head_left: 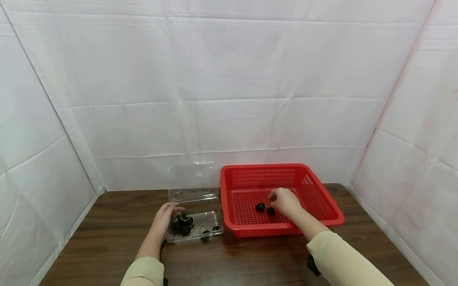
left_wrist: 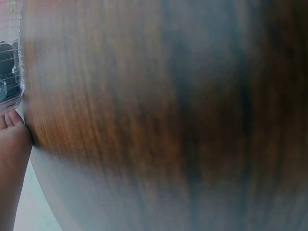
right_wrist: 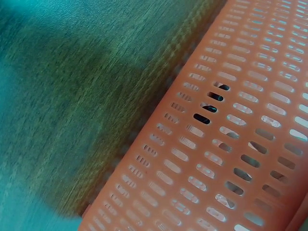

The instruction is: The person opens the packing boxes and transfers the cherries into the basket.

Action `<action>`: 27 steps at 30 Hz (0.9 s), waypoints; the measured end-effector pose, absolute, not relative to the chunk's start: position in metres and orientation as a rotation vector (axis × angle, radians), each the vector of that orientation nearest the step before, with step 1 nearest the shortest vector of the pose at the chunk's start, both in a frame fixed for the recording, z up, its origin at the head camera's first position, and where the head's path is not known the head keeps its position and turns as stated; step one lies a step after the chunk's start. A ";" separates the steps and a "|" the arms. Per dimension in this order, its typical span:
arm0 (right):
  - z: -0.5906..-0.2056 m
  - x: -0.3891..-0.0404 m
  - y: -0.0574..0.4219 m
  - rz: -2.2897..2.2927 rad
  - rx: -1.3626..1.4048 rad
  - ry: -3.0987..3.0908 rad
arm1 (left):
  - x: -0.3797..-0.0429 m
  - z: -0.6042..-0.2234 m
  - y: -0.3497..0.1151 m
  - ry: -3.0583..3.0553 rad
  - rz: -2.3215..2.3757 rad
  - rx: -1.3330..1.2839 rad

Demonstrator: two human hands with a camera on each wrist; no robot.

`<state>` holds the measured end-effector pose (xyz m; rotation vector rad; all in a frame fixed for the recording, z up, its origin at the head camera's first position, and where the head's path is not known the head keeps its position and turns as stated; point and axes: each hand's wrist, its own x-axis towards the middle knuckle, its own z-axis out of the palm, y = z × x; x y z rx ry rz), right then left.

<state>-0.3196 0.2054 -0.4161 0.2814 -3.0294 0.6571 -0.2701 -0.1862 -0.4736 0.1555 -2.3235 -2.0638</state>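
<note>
A clear plastic clamshell box (head_left: 198,239) stands on the table with its lid (head_left: 193,178) up. A clump of dark, cherry-like fruits (head_left: 183,224) with thin green stems lies in its left part, a few loose ones at the right. My left hand (head_left: 163,217) grips the box's left rim; in the left wrist view, that hand (left_wrist: 10,139) is at the box's wall. Over the red basket (head_left: 247,229) hovers my right hand (head_left: 285,201), fingers bent downward beside two dark fruits (head_left: 260,207). Whether it pinches one is hidden.
The basket stands against the box's right side on a brown wooden table (head_left: 107,234). White sheeting (head_left: 229,119) closes off the back and both sides. In the right wrist view, the basket's slotted wall (right_wrist: 192,163) hides the right hand.
</note>
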 end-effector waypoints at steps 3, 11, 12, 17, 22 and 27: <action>-0.415 -0.318 0.205 0.661 0.277 -3.035 | -0.270 -0.474 -0.187 -2.326 -2.064 0.154; -0.412 -0.317 0.204 0.679 0.263 -3.038 | -0.271 -0.475 -0.187 -2.330 -2.068 0.150; -0.412 -0.317 0.203 0.692 0.256 -3.037 | -0.271 -0.475 -0.187 -2.331 -2.069 0.149; -0.409 -0.318 0.201 0.708 0.270 -3.026 | -0.269 -0.473 -0.186 -2.316 -2.079 0.142; -0.407 -0.317 0.197 0.690 0.290 -3.020 | -0.268 -0.474 -0.186 -2.308 -2.091 0.123; -0.403 -0.313 0.191 0.692 0.342 -2.998 | -0.268 -0.474 -0.187 -2.291 -2.108 0.115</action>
